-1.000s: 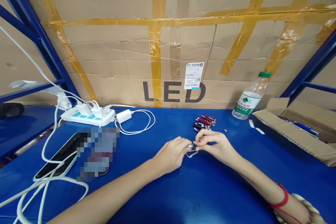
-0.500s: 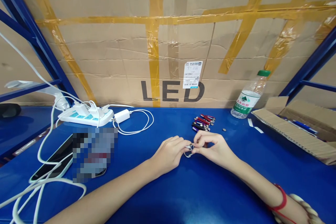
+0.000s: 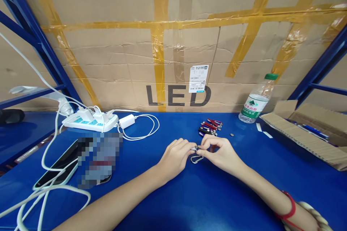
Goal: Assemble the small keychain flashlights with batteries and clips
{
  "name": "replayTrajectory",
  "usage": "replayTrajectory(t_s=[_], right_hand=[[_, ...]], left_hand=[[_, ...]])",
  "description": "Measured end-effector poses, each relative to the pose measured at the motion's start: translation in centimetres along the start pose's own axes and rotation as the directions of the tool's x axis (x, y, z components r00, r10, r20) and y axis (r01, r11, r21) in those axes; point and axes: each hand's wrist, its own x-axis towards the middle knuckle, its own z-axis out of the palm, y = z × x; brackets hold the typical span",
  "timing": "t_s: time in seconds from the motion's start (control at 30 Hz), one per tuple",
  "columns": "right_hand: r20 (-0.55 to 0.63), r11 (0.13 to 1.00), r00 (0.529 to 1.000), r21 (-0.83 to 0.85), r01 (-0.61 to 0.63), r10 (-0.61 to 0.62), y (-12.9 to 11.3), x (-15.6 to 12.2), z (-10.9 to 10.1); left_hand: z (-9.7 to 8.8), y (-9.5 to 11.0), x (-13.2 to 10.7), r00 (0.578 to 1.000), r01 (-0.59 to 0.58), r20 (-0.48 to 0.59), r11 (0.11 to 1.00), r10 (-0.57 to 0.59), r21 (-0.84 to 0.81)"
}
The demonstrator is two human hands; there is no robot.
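Keychain light [image 3: 195,150], a small metal piece with a silver clip loop hanging under it, sits pinched between both hands low over the blue table [image 3: 173,202]. The left hand [image 3: 176,158] has its fingers closed narrowly on one end; the right hand [image 3: 221,153] nips the other end between thumb and forefinger. It looks like a fitting or twisting step on the small body, and the next move would call for a firm hold on one side while the other turns or presses. Just beyond lies a pile of similar small lights [image 3: 210,127], with a coin-like disc [image 3: 232,135] beside it. Farther back stand a water bottle [image 3: 257,99] and the taped cardboard wall [image 3: 173,43].
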Motion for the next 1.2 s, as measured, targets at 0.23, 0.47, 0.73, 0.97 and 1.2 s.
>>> replayTrajectory(t_s=[0.23, 0.47, 0.73, 0.97, 1.2], right_hand=[[0.022, 0.993, 0.999, 0.117, -0.035, 0.033, 0.4, 0.3, 0.0], [0.070, 0.979, 0.996, 0.194, -0.069, 0.057, 1.1, 0.4, -0.4], [0.071, 0.974, 0.995, 0.211, -0.080, 0.066, 0.9, 0.6, -0.5], [0.084, 0.978, 0.994, 0.188, -0.089, 0.074, 1.0, 0.5, -0.6], [0.085, 0.984, 0.994, 0.154, -0.087, 0.075, 1.1, 0.5, -0.6]], left_hand=[[0.2, 0.0, 0.1, 0.999, 0.032, -0.003, 0.999, -0.032, -0.024], [0.0, 0.2, 0.2, 1.000, 0.024, 0.011, 0.999, -0.023, -0.042], [0.1, 0.2, 0.1, 1.000, 0.017, 0.010, 0.999, -0.017, -0.027], [0.1, 0.3, 0.2, 0.998, 0.063, 0.022, 0.997, -0.062, -0.044], [0.2, 0.3, 0.1, 0.996, 0.090, 0.020, 0.994, -0.089, -0.057]])
